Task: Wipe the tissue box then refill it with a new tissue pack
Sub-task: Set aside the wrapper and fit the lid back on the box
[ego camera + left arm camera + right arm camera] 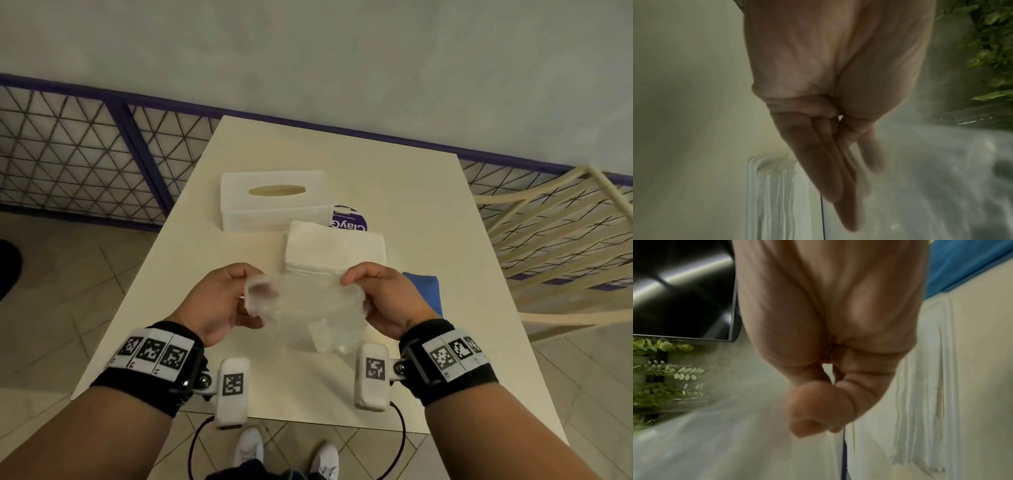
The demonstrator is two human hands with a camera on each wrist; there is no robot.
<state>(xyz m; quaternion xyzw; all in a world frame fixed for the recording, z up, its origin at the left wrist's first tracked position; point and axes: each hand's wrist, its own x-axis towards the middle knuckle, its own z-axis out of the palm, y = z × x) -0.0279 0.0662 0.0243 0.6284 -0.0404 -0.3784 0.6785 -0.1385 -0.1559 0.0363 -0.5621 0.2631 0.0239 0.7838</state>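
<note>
Cream counter (428, 212): both hands, left (219, 301) and right (383, 298), pinch the clear crinkly plastic wrapper (308, 308) (limp, slippery); the soft white tissue stack (335, 250) wants lifting by its sides.

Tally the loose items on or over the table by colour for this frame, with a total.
White: 2, the tissue box and the tissue stack
Blue: 1, the cloth
Clear: 1, the plastic wrapper, held by the left hand and right hand
Purple: 1, the round sticker
Total: 5
</note>
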